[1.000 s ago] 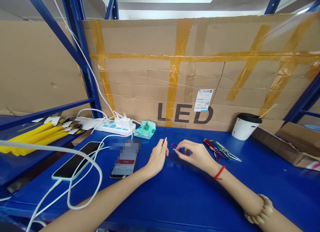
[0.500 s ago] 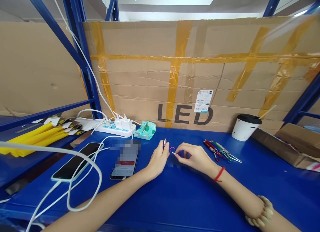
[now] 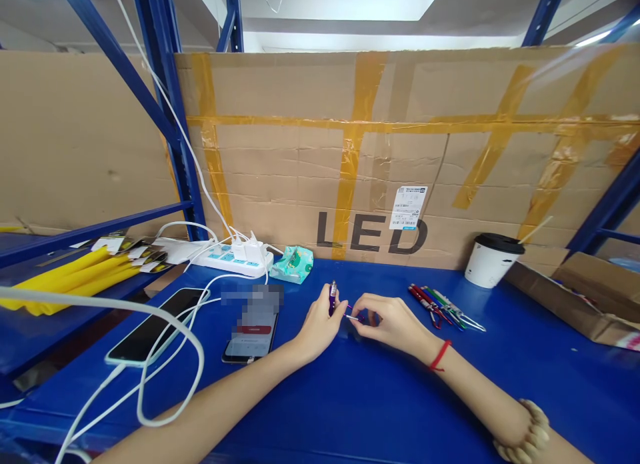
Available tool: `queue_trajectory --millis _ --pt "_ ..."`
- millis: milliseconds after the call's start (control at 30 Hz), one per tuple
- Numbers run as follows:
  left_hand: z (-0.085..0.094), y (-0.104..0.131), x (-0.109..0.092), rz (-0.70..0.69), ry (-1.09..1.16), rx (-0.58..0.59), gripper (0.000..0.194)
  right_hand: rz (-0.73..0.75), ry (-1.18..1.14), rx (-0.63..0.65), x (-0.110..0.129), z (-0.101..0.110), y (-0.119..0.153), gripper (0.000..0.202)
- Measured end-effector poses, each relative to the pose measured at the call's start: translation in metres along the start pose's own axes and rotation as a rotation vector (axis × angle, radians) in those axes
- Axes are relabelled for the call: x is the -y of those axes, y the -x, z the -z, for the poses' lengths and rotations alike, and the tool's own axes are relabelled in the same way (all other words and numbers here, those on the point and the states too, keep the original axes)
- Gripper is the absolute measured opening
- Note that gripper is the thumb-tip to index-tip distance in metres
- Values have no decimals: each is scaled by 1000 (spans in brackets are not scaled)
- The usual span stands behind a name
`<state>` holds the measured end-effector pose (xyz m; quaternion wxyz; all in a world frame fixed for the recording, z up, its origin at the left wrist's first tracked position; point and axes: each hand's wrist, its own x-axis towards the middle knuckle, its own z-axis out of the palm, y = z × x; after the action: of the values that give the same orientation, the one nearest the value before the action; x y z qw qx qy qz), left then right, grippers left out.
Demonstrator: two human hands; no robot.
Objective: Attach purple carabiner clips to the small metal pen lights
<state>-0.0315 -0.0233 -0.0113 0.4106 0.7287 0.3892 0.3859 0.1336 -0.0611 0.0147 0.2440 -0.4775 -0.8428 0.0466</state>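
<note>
My left hand is closed round a small purple piece with a silvery tip, held nearly upright over the blue table. Just to its right, my right hand pinches a second purple part with a thin silvery end, pointing toward my left thumb. The two hands are close together, and the fingers partly hide both parts. Several red, green, blue and white pens lie to the right of my right hand.
Two phones, one dark and one lit, lie at the left among white cables. Behind are a power strip and a green packet. A lidded cup and an open cardboard box stand at the right.
My right hand's purple part has come closer to my left thumb and its loop is now mostly hidden. More of the purple piece shows in my left hand. The view has shifted slightly.
</note>
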Motion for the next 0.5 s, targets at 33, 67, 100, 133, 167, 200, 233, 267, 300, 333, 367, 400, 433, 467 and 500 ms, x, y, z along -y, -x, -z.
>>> queue_trajectory --millis 33,67,100,133,167,200,233,267,300,333,367,400,433,467,500 --pt "0 0 0 -6 9 10 14 0 0 -1 0 0 0 8" --pt "-1 0 0 -11 17 20 13 4 2 -2 -1 0 0 9" --pt "-1 0 0 -15 21 25 12 12 6 -4 -2 0 0 10" --pt "-1 0 0 -14 22 23 11 25 13 -8 -2 0 0 11" --pt "-1 0 0 -10 18 15 10 40 21 -14 -2 0 -1 12" --pt "-1 0 0 -5 12 1 10 54 32 -22 -2 0 -1 13" --pt "-1 0 0 -1 5 -15 9 65 47 -30 -2 0 -1 14" --pt "-1 0 -1 1 -2 -28 9 74 63 -36 -1 0 -1 15" --pt "-1 0 -1 2 -9 -36 9 79 81 -41 -1 0 -1 16" --pt "-1 0 -2 1 -15 -39 9 81 97 -43 0 -1 -2 16" --pt "-1 0 -2 -1 -18 -40 9 82 110 -42 1 -1 -2 17" --pt "-1 0 -2 -1 -19 -39 9 83 120 -40 2 -2 -2 17" --pt "-1 1 -3 -2 -17 -37 9 84 124 -38 2 -3 -2 17" --pt "-1 1 -3 -3 -11 -35 9 84 125 -37 2 -4 -1 17" --pt "-1 1 -3 -4 -4 -35 9 85 121 -38 2 -5 -1 16"
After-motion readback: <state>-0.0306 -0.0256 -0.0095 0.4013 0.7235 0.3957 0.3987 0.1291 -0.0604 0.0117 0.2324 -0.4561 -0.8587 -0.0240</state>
